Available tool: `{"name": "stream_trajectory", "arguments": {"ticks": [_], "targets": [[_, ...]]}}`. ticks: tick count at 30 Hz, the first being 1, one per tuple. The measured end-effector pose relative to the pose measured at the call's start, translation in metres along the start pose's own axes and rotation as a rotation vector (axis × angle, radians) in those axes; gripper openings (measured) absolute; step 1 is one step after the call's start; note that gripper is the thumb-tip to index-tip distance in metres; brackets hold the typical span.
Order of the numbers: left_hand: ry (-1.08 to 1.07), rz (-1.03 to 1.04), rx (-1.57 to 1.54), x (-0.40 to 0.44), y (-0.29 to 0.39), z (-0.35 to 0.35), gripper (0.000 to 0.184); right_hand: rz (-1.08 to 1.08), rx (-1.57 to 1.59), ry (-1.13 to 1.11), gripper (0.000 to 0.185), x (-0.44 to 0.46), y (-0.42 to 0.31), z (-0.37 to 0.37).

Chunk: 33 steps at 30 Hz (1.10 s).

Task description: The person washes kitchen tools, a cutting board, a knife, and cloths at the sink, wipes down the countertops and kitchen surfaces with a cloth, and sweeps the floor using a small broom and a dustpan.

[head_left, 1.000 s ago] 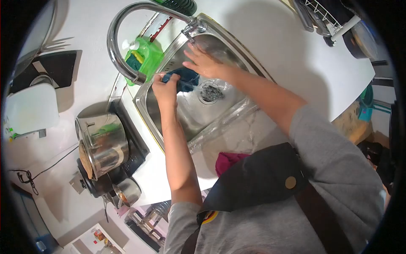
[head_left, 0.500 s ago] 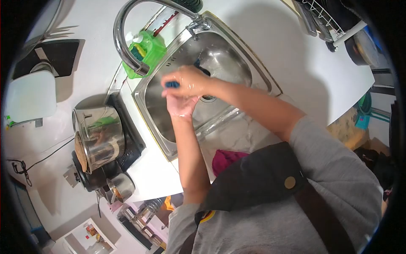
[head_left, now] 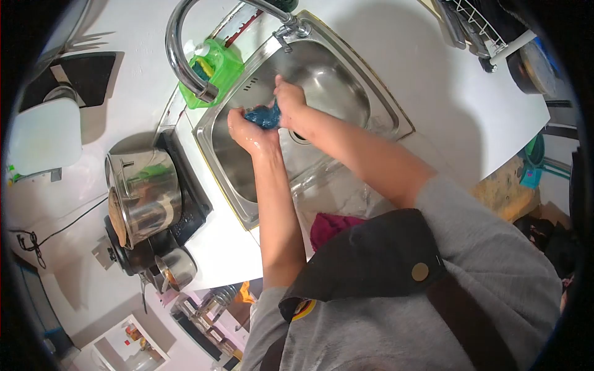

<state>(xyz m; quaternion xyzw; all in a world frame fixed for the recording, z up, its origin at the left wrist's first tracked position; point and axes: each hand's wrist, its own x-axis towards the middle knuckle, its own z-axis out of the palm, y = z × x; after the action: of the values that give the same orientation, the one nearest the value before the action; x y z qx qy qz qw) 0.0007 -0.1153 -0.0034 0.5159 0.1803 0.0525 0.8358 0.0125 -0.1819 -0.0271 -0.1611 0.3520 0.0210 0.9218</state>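
A wet, dark blue cloth [head_left: 262, 116] is bunched between my two hands above the steel sink [head_left: 337, 80]. My left hand [head_left: 250, 134] is cupped palm up under the left end of the cloth, its fingers curled round it. At the other end, my right hand [head_left: 289, 102] grips the cloth with its fingers closed and the thumb side raised. Both hands look wet. The chrome faucet [head_left: 207, 93] arches over the sink's left side, its spout left of my hands. Beneath my right wrist, the drain [head_left: 300, 137] is partly hidden.
A green caddy [head_left: 229, 68] with a sponge stands behind the sink. To the left, a steel pot [head_left: 145, 191] and a small saucepan [head_left: 176, 270] sit by the stove. A maroon cloth [head_left: 331, 229] lies at the front edge, and a dish rack [head_left: 479, 28] stands far right.
My hands were pressed together with the right over the left, mostly covering the blue cloth. Now they are apart, the right further up, and the cloth shows bunched between them.
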Motion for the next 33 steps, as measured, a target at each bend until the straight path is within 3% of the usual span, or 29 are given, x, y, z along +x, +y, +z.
{"name": "stream_trajectory", "arguments": {"ticks": [2,4,6,7,9,12,15,16,19,22,23,25,27,28,30,31,33], "targets": [[-0.128,0.268,0.213,-0.012,0.002,0.000,0.015,0.220,-0.076,-0.066,0.027,0.014,-0.001,0.000],[-0.279,0.463,0.522,-0.022,0.009,0.001,0.018,0.437,-0.230,-0.217,0.023,0.033,0.004,-0.005],[-0.393,0.602,0.832,-0.035,0.018,0.001,0.023,0.416,-0.427,-0.585,0.022,0.045,0.005,-0.020],[-0.500,0.737,0.827,-0.041,0.018,0.004,0.021,0.399,-0.523,-0.770,0.024,0.050,0.006,-0.026],[-0.715,1.004,0.802,-0.053,0.015,0.008,0.018,0.237,-1.070,-1.407,0.025,0.070,0.014,-0.014],[-1.083,1.232,1.070,-0.069,0.014,0.004,0.019,0.481,-1.697,-1.495,0.035,0.043,0.007,0.019],[-1.061,1.275,1.163,-0.059,0.004,-0.008,0.021,0.236,-1.868,-0.871,0.037,0.035,0.006,0.021],[-1.010,1.191,1.212,-0.057,0.007,-0.014,0.016,0.166,-1.645,-0.801,0.032,0.033,-0.003,0.024],[-0.468,1.054,1.020,-0.051,0.003,-0.018,0.040,-0.166,-1.201,-0.594,0.023,0.021,-0.033,0.025],[-0.421,0.079,0.696,-0.047,0.022,-0.018,0.082,-0.663,-1.261,-0.573,0.015,0.004,-0.039,0.025],[-0.569,-0.152,0.582,-0.039,0.025,-0.018,0.075,-0.628,-1.270,-0.618,0.015,-0.002,-0.035,0.024],[-0.513,-0.519,0.643,-0.038,0.018,-0.020,0.055,-0.570,-1.290,-0.720,0.017,-0.013,-0.032,0.023],[-0.524,-0.717,0.886,-0.040,0.014,-0.016,0.034,-0.500,-1.325,-0.781,0.014,0.011,-0.019,0.013],[-0.505,-0.711,0.688,-0.045,0.006,-0.021,0.030,-0.380,-1.377,-0.842,0.024,0.030,-0.021,0.005],[-0.501,-0.762,0.226,-0.053,-0.007,-0.026,0.025,0.169,-1.070,-0.908,0.045,0.008,-0.057,0.003],[-0.535,-0.829,-0.037,-0.055,-0.008,-0.026,0.023,0.302,-0.857,-1.016,0.055,0.032,-0.059,-0.010],[-0.615,-0.866,-0.618,-0.059,-0.011,-0.018,0.017,0.332,-0.617,-1.057,0.067,0.014,-0.062,-0.015]]}}
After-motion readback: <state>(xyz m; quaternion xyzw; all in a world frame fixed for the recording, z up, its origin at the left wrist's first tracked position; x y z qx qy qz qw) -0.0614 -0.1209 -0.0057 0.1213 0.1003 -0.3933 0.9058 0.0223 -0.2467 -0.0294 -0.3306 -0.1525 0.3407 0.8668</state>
